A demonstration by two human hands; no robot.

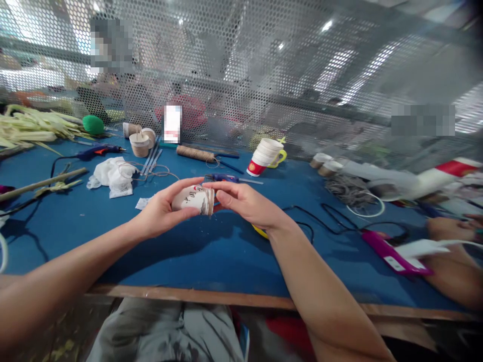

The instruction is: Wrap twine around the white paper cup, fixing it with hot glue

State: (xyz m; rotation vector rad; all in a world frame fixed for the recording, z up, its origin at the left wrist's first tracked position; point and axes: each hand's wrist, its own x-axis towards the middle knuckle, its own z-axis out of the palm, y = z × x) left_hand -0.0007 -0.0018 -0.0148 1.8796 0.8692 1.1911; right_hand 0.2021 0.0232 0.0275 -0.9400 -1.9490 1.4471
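Observation:
A white paper cup (pixel 191 199) with dark lettering lies on its side in the air above the blue table, its rim toward the right. Twine-like brown wrapping shows around that rim end. My left hand (pixel 160 208) is closed around the cup's base end, thumb below and fingers above. At the rim end, my right hand (pixel 241 201) is curled with thumb and fingertips against the cup; part of its grip is hidden. Just behind the hands lies a blue glue gun (pixel 226 178). Crumpled white cloth or plastic (pixel 112 176) sits to the left of them.
Stacked paper cups (pixel 265 157), a twine roll (pixel 196 153) and twine-wrapped cups (pixel 139 144) stand along the perforated screen (pixel 226 75). A second glue gun (pixel 100 151) lies left. Black cables run to a purple power strip (pixel 394 253) at right, beside another person's arm (pixel 458 271).

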